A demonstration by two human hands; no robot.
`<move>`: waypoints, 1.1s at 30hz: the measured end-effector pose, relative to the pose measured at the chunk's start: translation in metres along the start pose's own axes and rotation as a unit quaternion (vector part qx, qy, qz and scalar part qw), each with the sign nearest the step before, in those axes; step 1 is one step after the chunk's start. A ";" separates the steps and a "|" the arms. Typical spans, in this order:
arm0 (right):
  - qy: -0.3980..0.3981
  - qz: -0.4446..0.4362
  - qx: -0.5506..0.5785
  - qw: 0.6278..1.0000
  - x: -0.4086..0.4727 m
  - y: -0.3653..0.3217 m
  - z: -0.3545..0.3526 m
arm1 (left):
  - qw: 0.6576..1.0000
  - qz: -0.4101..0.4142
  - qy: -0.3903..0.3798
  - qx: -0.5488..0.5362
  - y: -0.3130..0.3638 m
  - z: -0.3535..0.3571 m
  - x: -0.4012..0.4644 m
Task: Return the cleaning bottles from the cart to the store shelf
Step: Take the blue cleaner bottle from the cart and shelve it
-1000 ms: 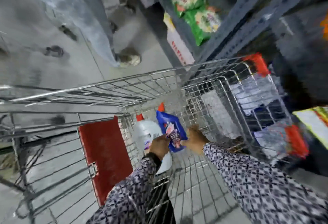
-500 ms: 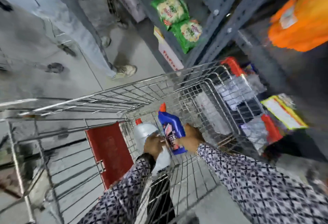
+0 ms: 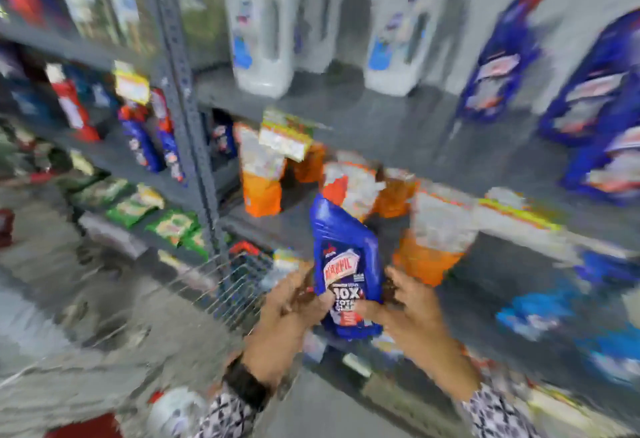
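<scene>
You hold the blue toilet-cleaner bottle (image 3: pixel 346 264) upright before the shelf's (image 3: pixel 363 115) front edge, left hand (image 3: pixel 287 313) and right hand (image 3: pixel 412 313) wrapped round its base. Rigid, probably slick and liquid-heavy: grip the waist.

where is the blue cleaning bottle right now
In the head view the blue cleaning bottle is low in the centre, held upright between the left hand and right hand, in front of the orange packs on the store shelf.
</scene>
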State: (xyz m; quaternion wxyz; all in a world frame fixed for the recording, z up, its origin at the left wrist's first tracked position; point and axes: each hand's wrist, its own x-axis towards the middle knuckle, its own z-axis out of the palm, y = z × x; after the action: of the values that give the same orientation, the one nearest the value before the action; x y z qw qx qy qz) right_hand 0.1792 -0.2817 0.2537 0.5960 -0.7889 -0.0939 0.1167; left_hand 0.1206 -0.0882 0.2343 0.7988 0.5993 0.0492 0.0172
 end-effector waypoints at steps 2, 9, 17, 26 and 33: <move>0.073 -0.045 -0.010 0.996 -0.050 -0.031 -0.066 | 0.996 0.055 -0.065 0.018 0.026 0.067 -0.006; 0.235 -0.152 -0.021 0.960 -0.172 -0.079 -0.182 | 0.974 0.149 -0.159 0.065 0.077 0.217 -0.045; 0.279 -0.138 -0.016 0.950 -0.190 -0.070 -0.197 | 0.963 0.168 -0.189 0.090 0.088 0.244 -0.056; 0.328 -0.186 -0.086 0.922 0.019 -0.137 -0.182 | 0.943 0.249 -0.087 0.205 0.161 0.218 0.115; 0.343 -0.118 -0.098 0.927 0.122 -0.138 -0.199 | 0.941 0.224 -0.115 0.226 0.167 0.222 0.213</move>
State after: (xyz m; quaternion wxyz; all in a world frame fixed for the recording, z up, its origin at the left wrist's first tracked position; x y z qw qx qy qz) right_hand 0.3537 -0.3923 0.4299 0.5211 -0.8183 0.0131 -0.2423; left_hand 0.3599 -0.2354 0.4435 0.6182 0.7572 -0.1760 0.1157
